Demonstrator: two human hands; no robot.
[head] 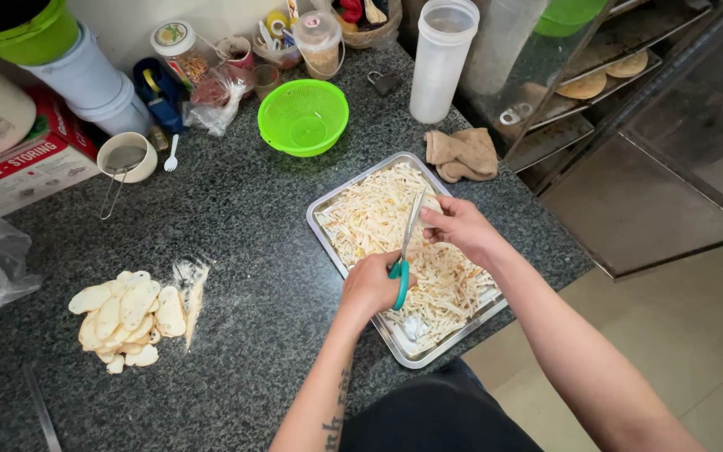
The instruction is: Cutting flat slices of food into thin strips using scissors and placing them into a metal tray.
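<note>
Over the steel tray on the dark speckled counter, in the head view: left hand gripping the teal-handled scissors, fingers curled tight through the handles, blades pointing up and away toward the far side of the tray. Right hand pinching a small pale piece of flatbread just at the scissor blades, fingers closed together on it, thumb side turned toward the blades. Both hands hovering above the near half of the tray, close to each other, the blades running between them. Tray lying at a slant near the counter's edge, holding a spread of thin pale bread strips across most of its floor, a little bare metal showing at the near corner.

Left of the tray, well apart from it, lying on the counter: a pile of uncut oval bread pieces with a dusting of flour beside it. Beyond the tray: a green plastic colander, a folded brown cloth just past the tray's far corner, and a tall translucent container. Farther left, sitting on the counter: a small white strainer cup and a white plastic spoon.
</note>
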